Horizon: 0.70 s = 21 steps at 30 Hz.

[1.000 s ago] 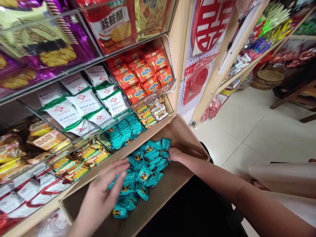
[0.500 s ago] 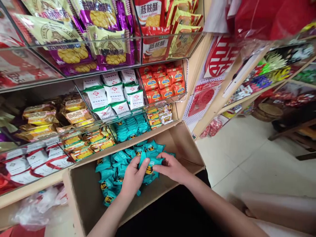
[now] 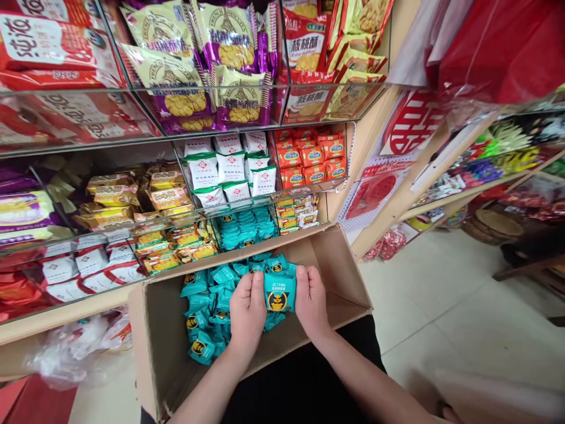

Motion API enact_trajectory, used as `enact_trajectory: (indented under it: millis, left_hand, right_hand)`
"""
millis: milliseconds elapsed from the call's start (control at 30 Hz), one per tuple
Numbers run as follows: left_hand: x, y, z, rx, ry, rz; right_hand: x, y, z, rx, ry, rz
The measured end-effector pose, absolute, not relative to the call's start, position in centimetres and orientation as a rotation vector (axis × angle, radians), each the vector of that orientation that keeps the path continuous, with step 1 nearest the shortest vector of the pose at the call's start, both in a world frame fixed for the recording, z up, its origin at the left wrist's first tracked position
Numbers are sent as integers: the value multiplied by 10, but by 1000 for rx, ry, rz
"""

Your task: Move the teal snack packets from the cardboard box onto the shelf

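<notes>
red packet (image 3: 304, 46): 核桃酥 | purple-and-cream packet (image 3: 241, 99): 桃酥饼 | red cut-out (image 3: 414, 122): 囍

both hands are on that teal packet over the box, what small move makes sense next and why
Probably lift the teal packet forward toward the similar teal packets in rows: the left hand and right hand grip it at opposite sides, its printed face showing, and those rows lie just beyond the cardboard box's far edge.
</notes>
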State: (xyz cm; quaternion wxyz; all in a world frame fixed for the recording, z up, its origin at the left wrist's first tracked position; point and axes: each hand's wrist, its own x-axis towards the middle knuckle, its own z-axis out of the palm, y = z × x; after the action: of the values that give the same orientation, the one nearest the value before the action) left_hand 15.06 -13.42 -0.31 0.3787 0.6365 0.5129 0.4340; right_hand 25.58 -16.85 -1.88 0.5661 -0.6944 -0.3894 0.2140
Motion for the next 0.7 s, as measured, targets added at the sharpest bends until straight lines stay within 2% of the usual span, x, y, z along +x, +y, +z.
enact_trajectory:
  millis: [233, 367, 467, 633, 700]
  left_hand:
    - [152, -138, -18, 1322, 1201, 1115]
    - [141, -131, -18, 1513, 1206, 969]
    - [128, -121, -5, 1801, 1097, 769]
    - [122, -108, 27, 2102, 696, 125]
    - [125, -101, 37, 2189, 684, 93]
  right_hand:
    - [258, -171, -17, -1632, -911, 520]
    - [266, -175, -21, -1606, -1006, 575]
    - [270, -179, -22, -1550, -1191, 616]
    - [266, -183, -22, -1407, -1352, 685]
    - [267, -183, -24, -1403, -1286, 695]
